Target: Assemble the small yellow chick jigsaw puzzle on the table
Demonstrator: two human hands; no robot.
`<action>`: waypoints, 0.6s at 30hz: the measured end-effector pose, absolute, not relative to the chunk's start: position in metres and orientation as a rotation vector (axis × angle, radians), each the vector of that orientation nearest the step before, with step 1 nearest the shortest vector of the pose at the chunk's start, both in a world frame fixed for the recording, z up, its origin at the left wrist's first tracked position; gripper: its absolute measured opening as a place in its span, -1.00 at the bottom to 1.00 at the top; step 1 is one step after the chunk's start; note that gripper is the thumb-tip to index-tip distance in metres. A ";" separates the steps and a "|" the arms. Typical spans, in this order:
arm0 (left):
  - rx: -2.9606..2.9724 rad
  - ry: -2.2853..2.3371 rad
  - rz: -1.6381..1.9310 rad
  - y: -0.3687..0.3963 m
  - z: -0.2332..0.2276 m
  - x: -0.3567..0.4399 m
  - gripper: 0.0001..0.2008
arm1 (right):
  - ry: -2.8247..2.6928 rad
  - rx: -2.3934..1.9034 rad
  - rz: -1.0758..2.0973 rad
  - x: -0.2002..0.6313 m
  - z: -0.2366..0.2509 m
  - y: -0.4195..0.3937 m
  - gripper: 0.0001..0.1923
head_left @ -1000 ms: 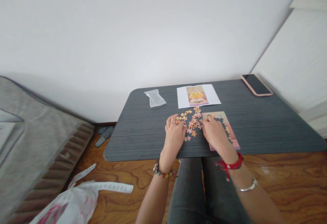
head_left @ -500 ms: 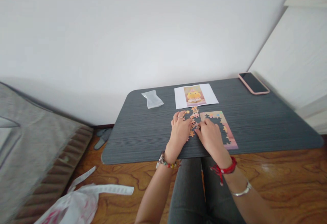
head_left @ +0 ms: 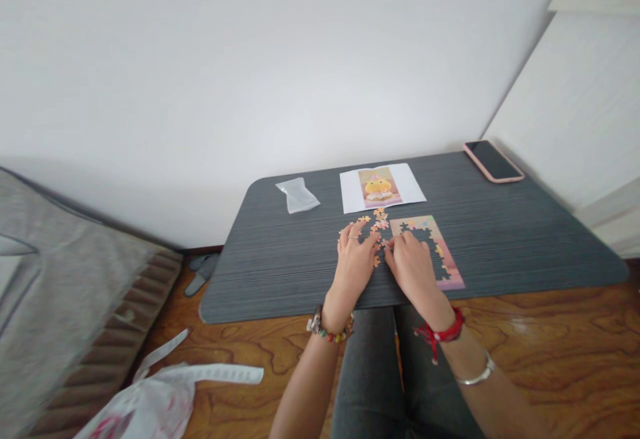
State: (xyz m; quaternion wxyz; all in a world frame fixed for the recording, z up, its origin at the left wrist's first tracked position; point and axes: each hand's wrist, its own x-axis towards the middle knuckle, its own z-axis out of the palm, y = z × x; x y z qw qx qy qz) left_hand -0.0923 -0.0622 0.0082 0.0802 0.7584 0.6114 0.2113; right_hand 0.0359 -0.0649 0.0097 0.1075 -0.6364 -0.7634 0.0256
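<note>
Lying between left grip (head_left: 354, 257) and right grip (head_left: 413, 262) are puzzle pieces (head_left: 383, 224).

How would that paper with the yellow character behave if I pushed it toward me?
The paper looks thin, so probably light and floppy. Its uneven far edge suggests it might buckle. Puzzle pieces sit by its near edge, so it'd likely nudge them.
</note>
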 end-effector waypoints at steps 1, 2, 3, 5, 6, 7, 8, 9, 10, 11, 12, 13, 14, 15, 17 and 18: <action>2.281 1.814 0.651 -0.063 0.008 -0.091 -0.66 | -2.243 -1.844 0.055 0.037 0.010 -0.066 -0.79; 2.295 1.797 0.673 -0.063 0.008 -0.091 -0.66 | -2.241 -1.812 0.035 0.038 0.010 -0.067 -0.79; 2.306 1.782 0.697 -0.063 0.008 -0.091 -0.67 | -2.244 -1.777 0.020 0.040 0.011 -0.068 -0.79; 2.326 1.749 0.742 -0.064 0.008 -0.091 -0.69 | -2.259 -1.712 0.006 0.043 0.012 -0.070 -0.79; 2.333 1.737 0.759 -0.065 0.008 -0.092 -0.70 | -2.267 -1.687 0.007 0.045 0.013 -0.071 -0.80; 2.336 1.730 0.770 -0.065 0.008 -0.093 -0.71 | -2.275 -1.666 0.013 0.046 0.014 -0.071 -0.80; 2.337 1.725 0.774 -0.065 0.008 -0.094 -0.72 | -2.286 -1.644 0.024 0.047 0.014 -0.072 -0.80; 2.339 1.719 0.771 -0.065 0.008 -0.095 -0.71 | -2.297 -1.622 0.037 0.048 0.014 -0.072 -0.80; 2.343 1.709 0.763 -0.065 0.008 -0.095 -0.70 | -2.310 -1.605 0.050 0.048 0.014 -0.073 -0.80; 2.349 1.698 0.752 -0.065 0.008 -0.096 -0.68 | -2.324 -1.592 0.061 0.049 0.014 -0.073 -0.80; 2.357 1.687 0.739 -0.065 0.008 -0.096 -0.68 | -2.337 -1.581 0.069 0.049 0.014 -0.073 -0.80; 2.365 1.678 0.726 -0.066 0.009 -0.096 -0.68 | -2.347 -1.568 0.075 0.050 0.013 -0.073 -0.80; 2.372 1.674 0.712 -0.066 0.009 -0.096 -0.71 | -2.354 -1.551 0.077 0.051 0.012 -0.073 -0.80; 2.376 1.676 0.702 -0.066 0.010 -0.097 -0.74 | -2.359 -1.526 0.079 0.052 0.012 -0.073 -0.81; 2.378 1.689 0.698 -0.066 0.010 -0.097 -0.79 | -2.373 -1.457 0.087 0.054 0.010 -0.073 -0.80; 2.383 1.687 0.708 -0.066 0.011 -0.098 -0.80 | -2.384 -1.428 0.096 0.055 0.009 -0.074 -0.80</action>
